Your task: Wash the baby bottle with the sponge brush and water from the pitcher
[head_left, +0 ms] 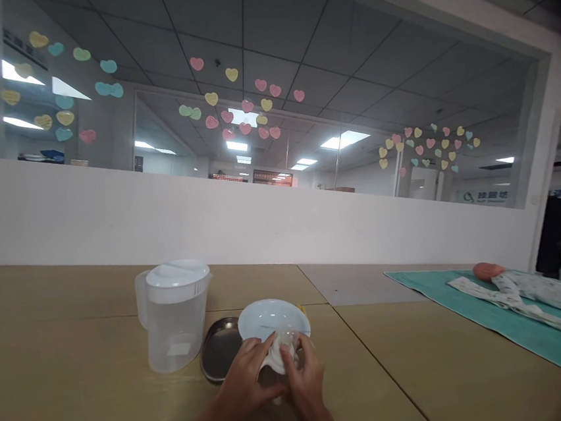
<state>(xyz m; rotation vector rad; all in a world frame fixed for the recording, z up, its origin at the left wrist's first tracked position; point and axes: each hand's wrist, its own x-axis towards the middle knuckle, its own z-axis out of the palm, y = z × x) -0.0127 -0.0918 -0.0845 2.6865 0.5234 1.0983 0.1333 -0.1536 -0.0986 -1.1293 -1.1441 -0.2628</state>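
Both of my hands meet in front of the white bowl, low in the middle of the view. My left hand and my right hand are closed around a small white piece with a clear, rounded part at its top. Its exact kind cannot be made out, as my fingers cover much of it. Behind it the bowl's near rim is partly hidden. A dark metal tray lies left of the bowl, close to my left hand.
A translucent lidded pitcher stands left of the tray. On the right, a baby doll in patterned clothing lies on a green mat. Behind the brown table rises a white wall with a window bearing heart-shaped notes.
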